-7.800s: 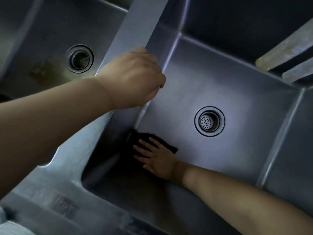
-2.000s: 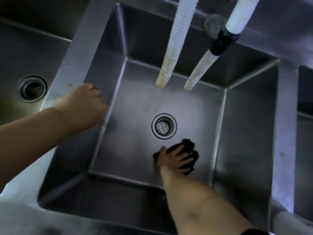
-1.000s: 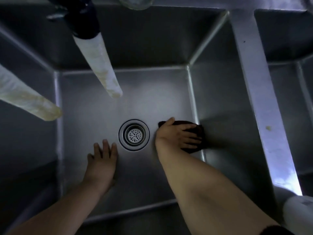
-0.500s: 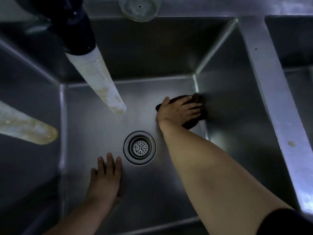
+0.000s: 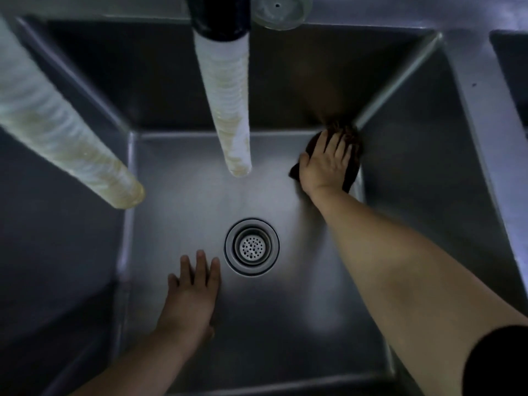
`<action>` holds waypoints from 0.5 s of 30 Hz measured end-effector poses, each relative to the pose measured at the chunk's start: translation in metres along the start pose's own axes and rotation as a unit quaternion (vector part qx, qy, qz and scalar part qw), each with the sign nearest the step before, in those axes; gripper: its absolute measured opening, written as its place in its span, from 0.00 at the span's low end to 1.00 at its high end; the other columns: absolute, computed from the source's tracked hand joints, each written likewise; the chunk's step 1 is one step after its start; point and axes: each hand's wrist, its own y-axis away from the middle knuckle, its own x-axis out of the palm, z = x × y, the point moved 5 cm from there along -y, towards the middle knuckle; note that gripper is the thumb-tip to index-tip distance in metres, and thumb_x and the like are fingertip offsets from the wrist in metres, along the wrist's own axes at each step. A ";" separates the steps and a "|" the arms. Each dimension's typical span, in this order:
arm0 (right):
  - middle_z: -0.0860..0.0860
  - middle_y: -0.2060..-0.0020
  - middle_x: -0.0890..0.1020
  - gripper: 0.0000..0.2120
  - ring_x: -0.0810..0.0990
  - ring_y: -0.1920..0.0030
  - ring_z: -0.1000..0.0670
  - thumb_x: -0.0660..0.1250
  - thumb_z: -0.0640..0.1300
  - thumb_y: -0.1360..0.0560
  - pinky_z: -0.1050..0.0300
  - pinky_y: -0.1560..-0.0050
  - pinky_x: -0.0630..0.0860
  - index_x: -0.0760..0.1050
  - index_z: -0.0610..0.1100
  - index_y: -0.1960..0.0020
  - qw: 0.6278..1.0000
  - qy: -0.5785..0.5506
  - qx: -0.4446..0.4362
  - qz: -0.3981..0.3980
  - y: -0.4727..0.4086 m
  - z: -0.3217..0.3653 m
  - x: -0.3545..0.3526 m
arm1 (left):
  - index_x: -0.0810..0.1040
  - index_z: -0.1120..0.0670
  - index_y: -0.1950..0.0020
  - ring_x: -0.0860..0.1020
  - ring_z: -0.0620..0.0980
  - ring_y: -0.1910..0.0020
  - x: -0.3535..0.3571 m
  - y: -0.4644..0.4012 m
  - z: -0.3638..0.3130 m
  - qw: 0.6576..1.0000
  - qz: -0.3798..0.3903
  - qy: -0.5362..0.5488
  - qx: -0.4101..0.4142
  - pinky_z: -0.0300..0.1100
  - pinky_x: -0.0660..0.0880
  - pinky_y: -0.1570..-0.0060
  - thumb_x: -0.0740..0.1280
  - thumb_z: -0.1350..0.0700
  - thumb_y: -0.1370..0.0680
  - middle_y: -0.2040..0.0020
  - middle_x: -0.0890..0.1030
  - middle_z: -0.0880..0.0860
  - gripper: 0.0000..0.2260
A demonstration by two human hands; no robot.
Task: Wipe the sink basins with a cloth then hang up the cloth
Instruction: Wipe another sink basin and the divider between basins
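A person's right hand (image 5: 325,164) presses a dark cloth (image 5: 350,144) flat into the far right corner of a steel sink basin (image 5: 177,195).

Its fingers lie spread over the cloth; the left hand (image 5: 191,292), fingers straight and together, rests on the basin floor just beside the drain (image 5: 252,247). Two ribbed white hoses (image 5: 228,104) hang above. No writing is legible.

Two stained white hoses (image 5: 228,110) overhead
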 end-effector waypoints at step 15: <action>0.47 0.24 0.56 0.30 0.53 0.24 0.43 0.59 0.37 0.26 0.48 0.26 0.45 0.58 0.47 0.25 0.900 -0.042 -0.403 0.161 0.189 0.063 0.008 | 0.47 0.54 0.23 0.43 0.53 0.23 -0.025 0.052 0.013 0.989 -0.062 0.131 -0.028 0.51 0.52 0.27 0.61 0.50 0.23 0.22 0.41 0.53 0.34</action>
